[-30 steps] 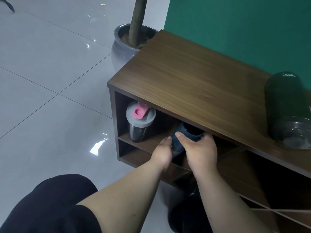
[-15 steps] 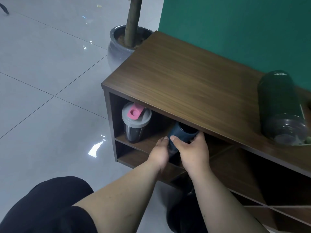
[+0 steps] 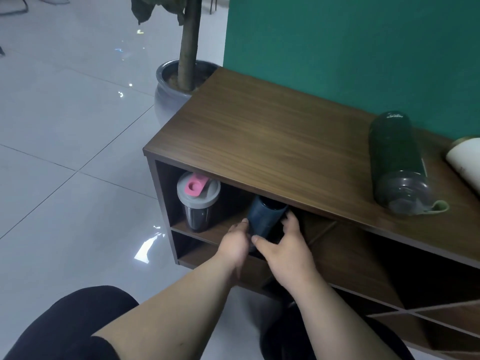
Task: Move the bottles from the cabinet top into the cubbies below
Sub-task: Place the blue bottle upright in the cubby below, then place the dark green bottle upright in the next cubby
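A dark blue bottle (image 3: 265, 216) leans tilted in the upper left cubby of the brown wooden cabinet (image 3: 259, 141), its top hidden under the cabinet top. My left hand (image 3: 235, 245) presses its left side and my right hand (image 3: 283, 250) wraps its lower right side. A shaker with a grey lid and pink cap (image 3: 198, 196) stands upright in the same cubby, to the left. On the cabinet top a dark green bottle (image 3: 394, 162) lies on its side, and a white bottle (image 3: 465, 162) lies at the right edge of view.
A grey pot with a tree trunk (image 3: 179, 84) stands on the tiled floor by the cabinet's far left corner. A green wall runs behind the cabinet. More cubbies with slanted dividers (image 3: 389, 289) lie to the right. My dark-clothed knee (image 3: 65, 326) is at the lower left.
The view has pulled back, so the white bottle now shows at the right. My right hand's fingers have spread along the blue bottle, which sits slightly deeper in the cubby.
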### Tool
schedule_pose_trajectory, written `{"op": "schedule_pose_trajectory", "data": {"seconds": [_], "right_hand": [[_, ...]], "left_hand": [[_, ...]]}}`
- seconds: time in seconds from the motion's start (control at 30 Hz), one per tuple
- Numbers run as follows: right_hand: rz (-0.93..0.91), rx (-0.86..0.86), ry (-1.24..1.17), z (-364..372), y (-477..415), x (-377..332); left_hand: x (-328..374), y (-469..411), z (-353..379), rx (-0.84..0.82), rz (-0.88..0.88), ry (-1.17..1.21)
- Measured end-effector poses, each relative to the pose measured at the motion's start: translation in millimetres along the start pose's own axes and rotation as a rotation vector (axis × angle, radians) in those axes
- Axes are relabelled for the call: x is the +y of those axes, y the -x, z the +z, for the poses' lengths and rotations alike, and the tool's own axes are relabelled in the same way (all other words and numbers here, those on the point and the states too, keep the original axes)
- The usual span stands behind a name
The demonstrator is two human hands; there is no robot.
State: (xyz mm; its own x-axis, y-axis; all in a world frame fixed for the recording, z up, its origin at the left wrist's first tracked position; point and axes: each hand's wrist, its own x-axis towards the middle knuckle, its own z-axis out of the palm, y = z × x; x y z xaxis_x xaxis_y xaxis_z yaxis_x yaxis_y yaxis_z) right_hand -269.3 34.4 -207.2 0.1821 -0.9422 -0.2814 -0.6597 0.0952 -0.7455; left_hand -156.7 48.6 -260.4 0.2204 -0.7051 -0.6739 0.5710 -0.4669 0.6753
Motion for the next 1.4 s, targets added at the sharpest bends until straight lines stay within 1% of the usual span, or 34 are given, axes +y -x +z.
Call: {"op": "schedule_pose_trajectory", "data": {"seconds": [0.1, 0.17, 0.2, 0.27, 0.33, 0.43, 0.47, 0.5, 0.57, 0.67, 0.77, 0.83, 0.93, 1.0, 1.07, 1.2, 1.33, 1.4], "right_hand": [[-0.003, -0.087, 0.138, -20, 33, -5], [-0.079, -0.074, 0.152, -35, 52, -6], [-0.128, -0.034, 0.113, -44, 60, -5], [-0.21, 0.076, -0.012, -62, 74, -5], [-0.331, 0.234, -0.093, -84, 87, -10], [-0.516, 0.549, -0.075, -119, 97, -22], [-0.538, 0.632, -0.044, -130, 94, -23], [-0.516, 0.67, -0.008, -139, 89, -24], [-0.386, 0.643, 0.088, -157, 74, -29], [-0.217, 0.539, 0.201, -175, 48, -39], [-0.127, 0.503, 0.251, -178, 24, -43], [-0.105, 0.5, 0.311, -176, 14, -43], [-0.136, 0.52, 0.353, -175, 11, -37], [-0.151, 0.526, 0.31, -177, 20, -34], [-0.18, 0.575, 0.198, -180, 39, -34], [-0.241, 0.673, -0.106, -193, 113, -40], [-0.373, 0.754, -0.243, -200, 181, -34], [-0.431, 0.77, -0.259, -202, 201, -22]], "left_hand": [[6, 28, -7, 0.035, 0.003, -0.093], [7, 55, -9, -0.018, -0.009, -0.17], [7, 68, -8, -0.062, -0.034, -0.222], [4, 95, 0, -0.158, -0.076, -0.38], [0, 109, 9, -0.241, -0.067, -0.5], [-4, 119, 21, -0.331, -0.031, -0.59], [-5, 120, 25, -0.352, -0.025, -0.603], [-3, 123, 30, -0.364, -0.024, -0.611], [-4, 124, 38, -0.375, -0.024, -0.621], [-5, 118, 46, -0.37, -0.004, -0.639], [-7, 110, 52, -0.388, 0.0, -0.664], [-10, 101, 55, -0.401, -0.003, -0.678], [-11, 92, 59, -0.43, -0.008, -0.672], [-13, 86, 64, -0.457, -0.007, -0.629], [-13, 83, 70, -0.47, -0.001, -0.589], [-17, 83, 79, -0.477, 0.044, -0.669], [-26, 88, 85, -0.495, 0.027, -0.695], [-31, 94, 86, -0.475, 0.014, -0.677]]}}
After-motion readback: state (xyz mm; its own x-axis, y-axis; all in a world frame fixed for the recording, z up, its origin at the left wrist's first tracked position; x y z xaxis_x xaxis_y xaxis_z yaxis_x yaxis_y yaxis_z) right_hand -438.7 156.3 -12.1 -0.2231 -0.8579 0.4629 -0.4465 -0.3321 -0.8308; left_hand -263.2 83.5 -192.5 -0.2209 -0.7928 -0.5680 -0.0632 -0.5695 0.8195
